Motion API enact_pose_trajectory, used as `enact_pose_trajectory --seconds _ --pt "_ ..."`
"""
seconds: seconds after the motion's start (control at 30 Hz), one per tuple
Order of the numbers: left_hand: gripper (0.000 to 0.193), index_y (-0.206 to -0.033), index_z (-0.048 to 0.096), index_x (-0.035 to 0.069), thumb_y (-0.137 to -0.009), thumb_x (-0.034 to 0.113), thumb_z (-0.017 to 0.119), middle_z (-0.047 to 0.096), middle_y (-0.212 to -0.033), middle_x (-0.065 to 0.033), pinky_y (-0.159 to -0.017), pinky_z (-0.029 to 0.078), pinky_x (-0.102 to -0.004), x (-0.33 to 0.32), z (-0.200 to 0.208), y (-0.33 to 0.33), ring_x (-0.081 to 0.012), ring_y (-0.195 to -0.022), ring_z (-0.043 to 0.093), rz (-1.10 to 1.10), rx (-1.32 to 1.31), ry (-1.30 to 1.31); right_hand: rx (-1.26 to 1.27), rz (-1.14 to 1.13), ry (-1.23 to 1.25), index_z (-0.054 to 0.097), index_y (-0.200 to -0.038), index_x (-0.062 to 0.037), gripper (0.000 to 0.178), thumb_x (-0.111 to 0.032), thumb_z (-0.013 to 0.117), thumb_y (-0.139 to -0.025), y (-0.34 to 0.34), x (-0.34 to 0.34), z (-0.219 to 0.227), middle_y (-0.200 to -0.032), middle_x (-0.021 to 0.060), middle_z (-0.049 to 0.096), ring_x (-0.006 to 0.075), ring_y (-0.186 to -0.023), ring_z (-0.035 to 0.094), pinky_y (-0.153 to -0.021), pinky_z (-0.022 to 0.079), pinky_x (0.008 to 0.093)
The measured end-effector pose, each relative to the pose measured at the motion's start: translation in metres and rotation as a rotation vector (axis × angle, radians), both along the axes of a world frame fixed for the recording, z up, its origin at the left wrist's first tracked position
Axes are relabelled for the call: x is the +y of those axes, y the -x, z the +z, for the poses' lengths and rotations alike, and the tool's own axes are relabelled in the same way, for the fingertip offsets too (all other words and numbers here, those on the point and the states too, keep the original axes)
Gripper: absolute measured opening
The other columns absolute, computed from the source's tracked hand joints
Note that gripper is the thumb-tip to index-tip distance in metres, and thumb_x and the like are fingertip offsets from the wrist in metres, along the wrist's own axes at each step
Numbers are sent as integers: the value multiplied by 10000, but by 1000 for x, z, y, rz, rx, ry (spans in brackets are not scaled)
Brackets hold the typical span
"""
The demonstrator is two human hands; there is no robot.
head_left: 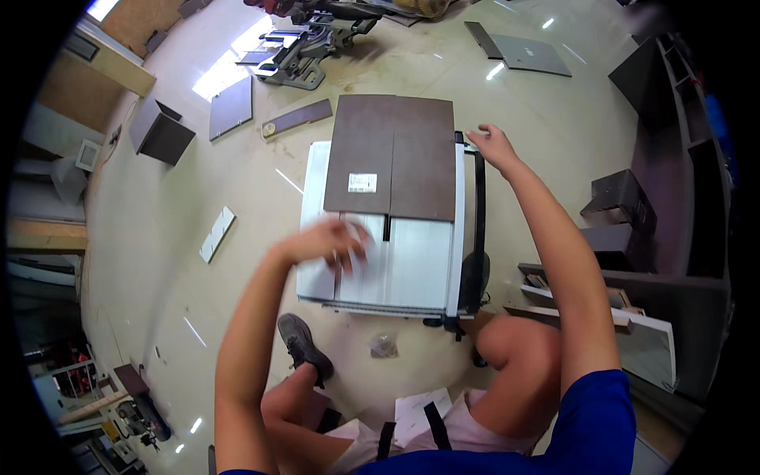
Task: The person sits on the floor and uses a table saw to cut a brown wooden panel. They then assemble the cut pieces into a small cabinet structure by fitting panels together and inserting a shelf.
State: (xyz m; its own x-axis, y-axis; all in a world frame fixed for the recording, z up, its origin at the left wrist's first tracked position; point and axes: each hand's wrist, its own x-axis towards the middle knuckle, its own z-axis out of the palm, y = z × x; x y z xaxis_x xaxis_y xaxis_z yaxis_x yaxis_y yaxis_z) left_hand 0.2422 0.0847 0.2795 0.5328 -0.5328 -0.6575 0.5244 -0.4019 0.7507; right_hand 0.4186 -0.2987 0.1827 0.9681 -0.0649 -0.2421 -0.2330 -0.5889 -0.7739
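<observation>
A brown panel [423, 158] with a white label lies on the far part of a low, white metal-topped work table [418, 277], which looks like a portable table saw. A straight seam runs down the panel, and a dark slot [387, 229] shows just below its near edge. Over the near left of the tabletop is my left hand [331, 241], blurred, its fingers loosely apart with nothing visible in them. At the far right corner my right hand [492, 146] is open, thumb and fingers apart, beside the far end of the black side rail [480, 229].
Beyond the table stands a mitre saw [297, 55] on the floor. Loose boards lie around, including a grey panel [231, 108] and a narrow white strip [217, 234]. Dark cabinet frames [665, 293] line the right. A small plastic bag [384, 345] lies between my feet.
</observation>
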Motion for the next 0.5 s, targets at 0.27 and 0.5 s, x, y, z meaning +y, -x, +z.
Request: enact_pose_trajectory --seconds 0.27,0.5 --pt "716 -1142 637 -64 -869 597 611 700 -1027 -240 -870 506 -419 41 -107 -235 -363 -997 675 284 -614 -790 386 215 -180 632 -1076 -34 483 -462 698 -861 -124 36 -35 -986 89 653 218 -955 619 -942 459 388" --pt "684 -1129 638 -90 -942 561 542 684 -1013 -170 -854 494 -377 5 -120 -255 -240 -951 632 590 -426 -398 654 239 -513 630 -969 -47 272 -309 685 -923 -136 19 -29 -952 50 662 205 -899 638 -861 526 429"
